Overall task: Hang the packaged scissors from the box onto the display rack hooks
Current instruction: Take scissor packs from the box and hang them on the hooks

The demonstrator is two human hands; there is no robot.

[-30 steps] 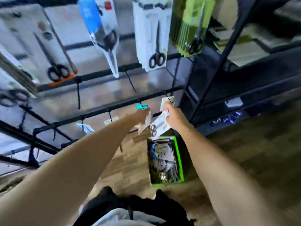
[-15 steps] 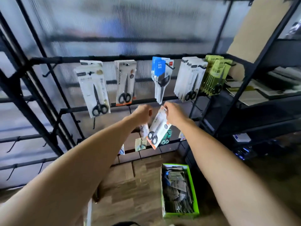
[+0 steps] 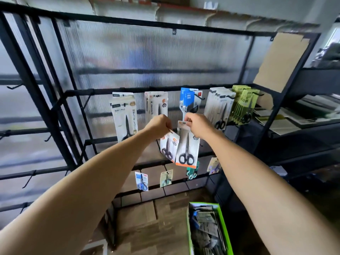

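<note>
The right hand (image 3: 199, 127) pinched the top edge of a white-and-orange card pack holding black-handled scissors (image 3: 187, 146), which hung upright below its fingers. The left hand (image 3: 159, 126), at nine o'clock of it, pinched a smaller white card pack of black scissors (image 3: 168, 147), tilted and overlapping the first pack's left edge. Neither pack was on a hook yet, so this step looked unfinished.

At twelve o'clock, the black metal display rack (image 3: 165, 90) already carried a row of hung packs: white, orange-trimmed, blue, a thick white stack and a green stack. At six o'clock, a lower rail held four small packs. Several hooks at nine o'clock stood bare.

At five o'clock, the green cardboard box (image 3: 223, 227) on the floor held many more packs, so much of the job seemed left.
</note>
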